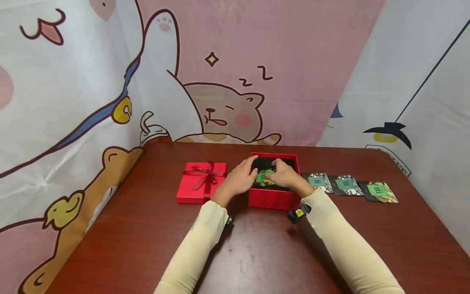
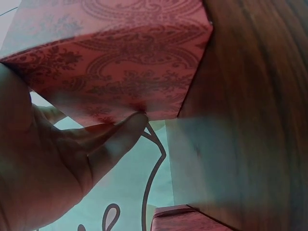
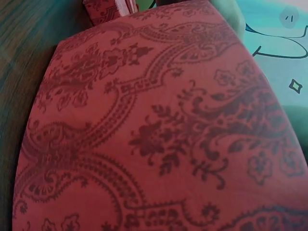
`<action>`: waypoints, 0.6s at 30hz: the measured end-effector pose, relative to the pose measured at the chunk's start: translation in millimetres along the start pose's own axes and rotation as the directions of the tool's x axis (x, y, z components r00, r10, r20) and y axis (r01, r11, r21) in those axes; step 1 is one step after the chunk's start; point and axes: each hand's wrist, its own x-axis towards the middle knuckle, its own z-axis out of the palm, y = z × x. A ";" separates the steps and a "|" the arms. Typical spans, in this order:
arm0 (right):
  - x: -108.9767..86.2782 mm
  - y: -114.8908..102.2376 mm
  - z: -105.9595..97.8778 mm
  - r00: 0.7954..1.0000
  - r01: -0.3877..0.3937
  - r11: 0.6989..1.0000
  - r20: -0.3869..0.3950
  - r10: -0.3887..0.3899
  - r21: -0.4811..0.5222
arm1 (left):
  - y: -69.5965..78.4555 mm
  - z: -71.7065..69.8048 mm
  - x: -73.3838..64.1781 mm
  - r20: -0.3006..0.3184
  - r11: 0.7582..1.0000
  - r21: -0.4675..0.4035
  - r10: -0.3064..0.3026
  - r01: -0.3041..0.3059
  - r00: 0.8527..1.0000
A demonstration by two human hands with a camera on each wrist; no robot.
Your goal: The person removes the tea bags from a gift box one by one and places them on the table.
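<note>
An uncovered red box (image 1: pixel 273 199) with a dark patterned outside and a black inside stands in front of me. My left hand (image 1: pixel 238 176) holds its left wall, fingers along the outside and thumb at the rim. In the left wrist view, fingers (image 2: pixel 120 139) touch the patterned wall. My right hand (image 1: pixel 287 175) reaches in over the right rim and holds a green-printed square packet (image 1: pixel 265 178) by thumb and fingers. That packet lies within the box opening, partly covered by the hand. In the right wrist view the box wall (image 3: pixel 159 120) hides the right hand's fingers.
Left of the box sits a red lid (image 1: pixel 189 185) with a dark red ribbon bow. Three flat black packets with green labels lie in a row to the right: a near one (image 1: pixel 320 182), a middle one (image 1: pixel 346 185) and a far one (image 1: pixel 379 192). A cartoon cloth hangs behind the brown table (image 1: pixel 242 261).
</note>
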 end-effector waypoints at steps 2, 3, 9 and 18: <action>0.2 -1.8 -0.4 1.000 -0.005 1.000 -0.006 0.005 0.024 | 0.7 -1.0 -0.3 0.006 1.000 0.006 -0.002 0.002 1.000; 0.5 -2.5 -0.3 1.000 -0.003 0.999 -0.003 0.004 0.044 | 1.1 -1.4 -0.6 0.008 1.000 0.006 -0.001 0.001 1.000; 4.6 -4.8 3.3 0.999 0.049 0.995 -0.016 -0.047 0.086 | 3.3 -3.5 -3.9 0.015 1.000 0.009 -0.010 0.010 1.000; 2.6 -7.3 -2.6 0.997 0.046 0.998 -0.064 -0.042 0.054 | 4.2 -2.8 -5.5 0.013 1.000 -0.001 -0.019 0.019 1.000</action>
